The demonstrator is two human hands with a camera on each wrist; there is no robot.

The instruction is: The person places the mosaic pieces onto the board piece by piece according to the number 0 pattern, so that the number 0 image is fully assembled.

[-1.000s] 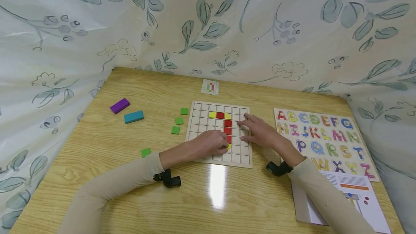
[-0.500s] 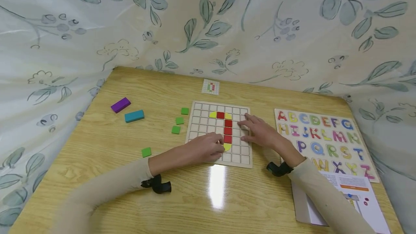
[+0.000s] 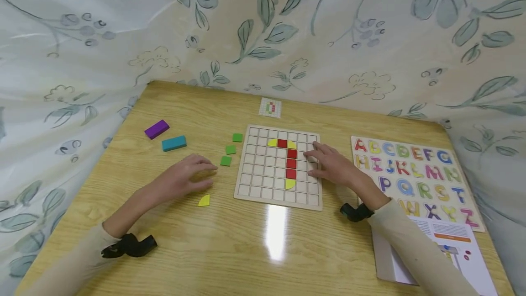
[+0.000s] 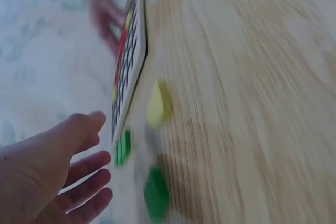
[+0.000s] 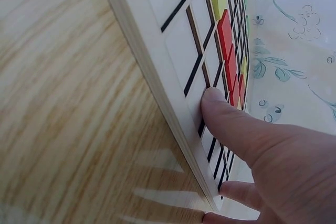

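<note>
Nearest the person, the left hand (image 3: 182, 178) is being held open over the table (image 3: 263, 250), fingers loosely spread and gripping nothing. A yellow quarter-round piece (image 3: 204, 200) is lying just beside it on the bare wood, apart from the fingers. Slightly further off, three green squares (image 3: 225, 161) are lined up close to the fingertips, along the left edge of the grid board (image 3: 263, 192); a fourth cannot be made out under the hand.

The right hand (image 3: 334, 166) is being pressed flat on the board's right side, fingers straight, nothing pinched; in the right wrist view a fingertip (image 5: 212, 98) is resting on an empty cell near the rim.

On the board, a column of red squares (image 3: 291, 163) capped by yellow corner pieces (image 3: 290, 183) is sitting loose in the cells.

Risks are being judged here: the thin, flat pieces are likely hard to lift from glossy wood, so one could be slid away or flicked against the board. If the steadying pressure is eased, the board could be nudged and the seated pieces jolted out. Beyond, the pattern card (image 3: 270, 107) is lying near the far edge.
</note>
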